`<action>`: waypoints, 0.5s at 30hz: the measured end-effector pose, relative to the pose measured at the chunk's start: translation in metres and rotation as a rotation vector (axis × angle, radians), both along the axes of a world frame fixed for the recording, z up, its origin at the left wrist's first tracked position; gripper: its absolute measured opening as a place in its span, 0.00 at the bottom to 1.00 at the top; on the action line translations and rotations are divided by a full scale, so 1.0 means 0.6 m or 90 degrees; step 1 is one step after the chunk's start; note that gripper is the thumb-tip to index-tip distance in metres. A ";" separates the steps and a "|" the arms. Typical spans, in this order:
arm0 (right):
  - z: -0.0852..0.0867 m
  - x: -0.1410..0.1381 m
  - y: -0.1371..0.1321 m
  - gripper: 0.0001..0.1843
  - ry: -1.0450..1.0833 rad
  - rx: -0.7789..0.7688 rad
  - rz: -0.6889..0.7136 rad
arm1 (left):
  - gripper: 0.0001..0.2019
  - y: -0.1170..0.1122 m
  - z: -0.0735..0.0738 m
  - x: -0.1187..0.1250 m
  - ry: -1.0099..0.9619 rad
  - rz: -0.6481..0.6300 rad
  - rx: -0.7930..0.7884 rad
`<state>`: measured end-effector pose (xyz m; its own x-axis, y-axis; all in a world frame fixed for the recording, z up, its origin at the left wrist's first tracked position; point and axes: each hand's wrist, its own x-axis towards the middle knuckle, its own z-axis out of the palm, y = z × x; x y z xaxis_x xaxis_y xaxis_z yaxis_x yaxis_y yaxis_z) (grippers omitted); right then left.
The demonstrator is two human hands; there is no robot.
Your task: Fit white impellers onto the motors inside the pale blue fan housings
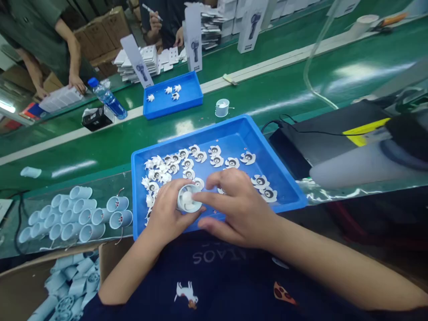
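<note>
My left hand [169, 211] is closed around a light blue fan housing [179, 206], its round mouth facing up toward me. Inside that mouth sits a white fan blade [187, 201]. My right hand [239, 203] reaches across from the right, index finger stretched to the fan blade and apparently touching it. Its thumb is apart and nothing is gripped. Below and beyond both hands lies a large blue tray [247, 127] with many white fan blades [216, 160], bunched on its left side and more scattered on the right.
Rows of light blue housings [80, 205] lie left of the tray, above a cardboard box [20, 285] of more housings. Beyond are a smaller blue tray [174, 104], a single housing [221, 108] and a water bottle [109, 100]. Two people work across the green conveyor [284, 84].
</note>
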<state>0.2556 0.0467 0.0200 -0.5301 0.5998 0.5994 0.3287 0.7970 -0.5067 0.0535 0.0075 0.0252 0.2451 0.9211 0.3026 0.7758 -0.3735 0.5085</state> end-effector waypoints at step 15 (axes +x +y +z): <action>-0.016 0.101 -0.032 0.12 0.156 0.141 -0.007 | 0.41 0.382 0.004 -0.075 0.197 0.252 -0.213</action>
<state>0.3164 0.0274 0.0107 -0.3477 0.4458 0.8248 0.2271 0.8936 -0.3872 0.0082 0.2370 0.0275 -0.1053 0.9932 -0.0506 0.9539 0.1153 0.2772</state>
